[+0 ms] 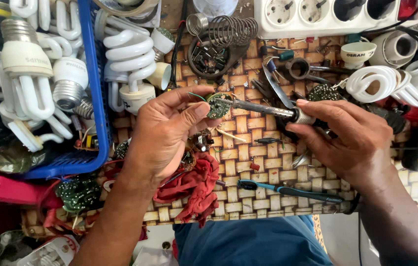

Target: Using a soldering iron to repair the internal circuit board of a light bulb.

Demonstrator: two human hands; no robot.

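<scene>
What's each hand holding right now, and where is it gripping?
The left hand pinches a small round green circuit board by its edge. The right hand grips a metal-shafted soldering iron at its handle end, with the tip at the board.

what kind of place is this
Most likely a small lamp repair bench. The left hand holds a round circuit board while the right hand puts a soldering iron to it, beside a blue basket heaped with compact fluorescent bulbs.

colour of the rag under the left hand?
Red: the crumpled rag lies on the woven mat just below the left hand. Head view.
</scene>
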